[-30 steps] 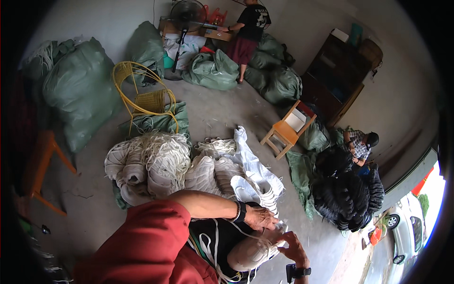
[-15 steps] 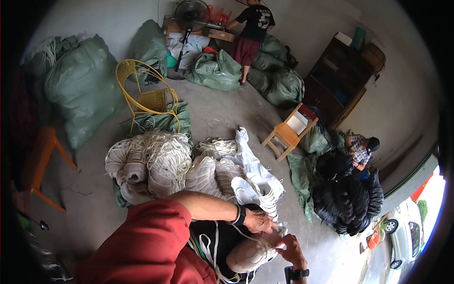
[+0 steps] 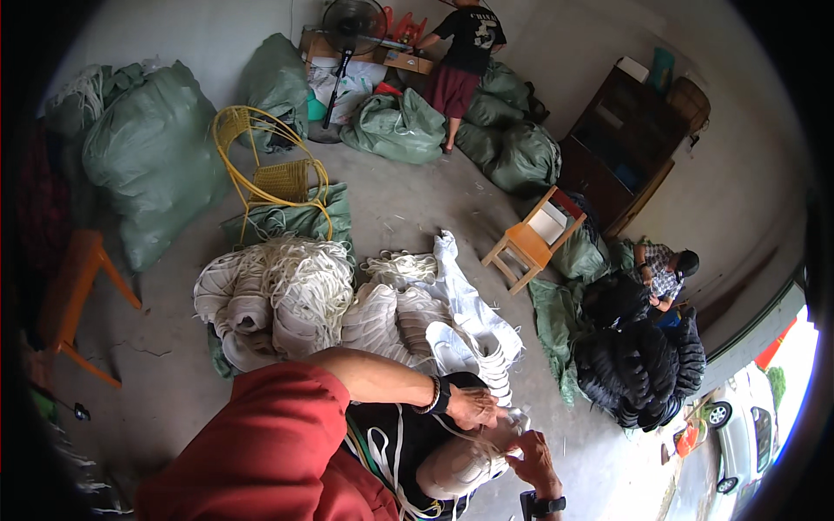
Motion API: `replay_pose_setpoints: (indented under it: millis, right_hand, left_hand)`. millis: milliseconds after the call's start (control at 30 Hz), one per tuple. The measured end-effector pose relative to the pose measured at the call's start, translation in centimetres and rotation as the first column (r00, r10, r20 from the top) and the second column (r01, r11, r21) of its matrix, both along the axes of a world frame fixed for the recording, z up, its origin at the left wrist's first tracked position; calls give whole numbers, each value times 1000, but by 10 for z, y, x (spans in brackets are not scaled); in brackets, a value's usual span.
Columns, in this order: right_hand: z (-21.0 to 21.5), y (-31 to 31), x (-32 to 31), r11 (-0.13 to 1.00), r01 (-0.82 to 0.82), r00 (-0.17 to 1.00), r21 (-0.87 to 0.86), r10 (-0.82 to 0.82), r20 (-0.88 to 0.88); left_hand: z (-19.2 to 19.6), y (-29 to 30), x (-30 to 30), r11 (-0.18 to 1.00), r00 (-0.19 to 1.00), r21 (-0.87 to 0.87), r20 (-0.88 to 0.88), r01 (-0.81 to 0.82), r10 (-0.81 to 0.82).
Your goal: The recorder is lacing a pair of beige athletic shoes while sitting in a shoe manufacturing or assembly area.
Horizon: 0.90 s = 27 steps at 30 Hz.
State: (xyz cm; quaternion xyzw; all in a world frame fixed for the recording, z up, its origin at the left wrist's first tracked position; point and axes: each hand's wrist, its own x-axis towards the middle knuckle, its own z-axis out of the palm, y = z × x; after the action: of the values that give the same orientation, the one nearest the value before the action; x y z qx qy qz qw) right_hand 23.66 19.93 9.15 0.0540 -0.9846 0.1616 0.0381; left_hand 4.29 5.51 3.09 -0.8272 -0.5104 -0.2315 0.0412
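My left hand (image 3: 473, 405), with a bead bracelet at the wrist, is closed on a white cord (image 3: 465, 431) just above my lap. My right hand (image 3: 532, 456), wearing a black watch, pinches the same cord close beside it. Under both hands lies a pale rounded shoe part (image 3: 460, 469) with cord threaded through it, resting on my dark lap. A big heap of white cord bundles and white shoe parts (image 3: 295, 300) spreads over the floor just beyond my hands.
A yellow wire chair (image 3: 269, 169) and a small wooden chair (image 3: 534, 239) stand on the concrete floor. Green sacks (image 3: 148, 156) line the walls. One person stands by a fan (image 3: 352, 26) at the back. Another crouches at a black pile (image 3: 643, 365) on the right.
Both hands have stayed at the cord on my lap with small finger movements. The view has shifted slightly; the person at the back has kept their place.
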Motion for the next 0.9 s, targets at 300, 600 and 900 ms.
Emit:
replay_pose_setpoints:
  millis: [300,600,900]
  right_hand:
    - [-6,-4,7,999,33,994,-39,-37,-101]
    - [-14,-6,8,994,100,972,-46,-108,-209]
    - [-22,-11,9,992,97,972,-85,-112,-207]
  left_hand:
    - [31,13,15,818,939,-545,148,-184,311]
    - [-16,46,23,830,871,-408,144,-380,469]
    - [40,-11,81,942,905,215,396,-257,157]
